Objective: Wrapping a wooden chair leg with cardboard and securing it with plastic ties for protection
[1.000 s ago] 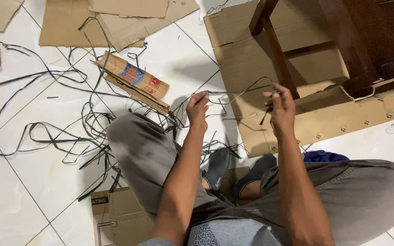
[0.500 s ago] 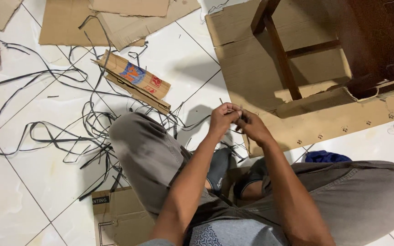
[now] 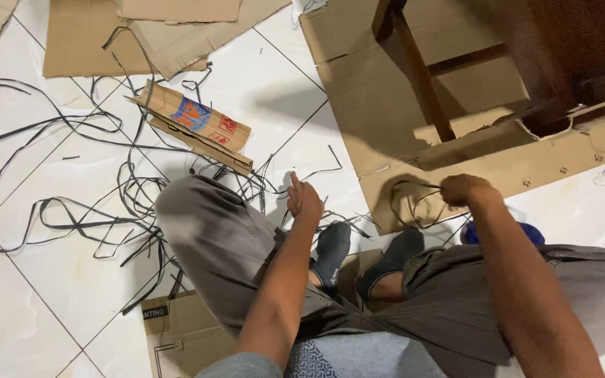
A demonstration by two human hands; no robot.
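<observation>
1. Your right hand is closing in a fist around a looped bundle of thin black strap, holding it just above the flat cardboard sheet.
2. Your left hand is hanging open and empty, fingers loosely spread, near the loose straps tangling on the tiled floor.
3. The loops are looking slack; with only one hand gripping, they could spring apart or slip out.
4. Trailing ends could be snagging on the tangle beside your knee.
</observation>
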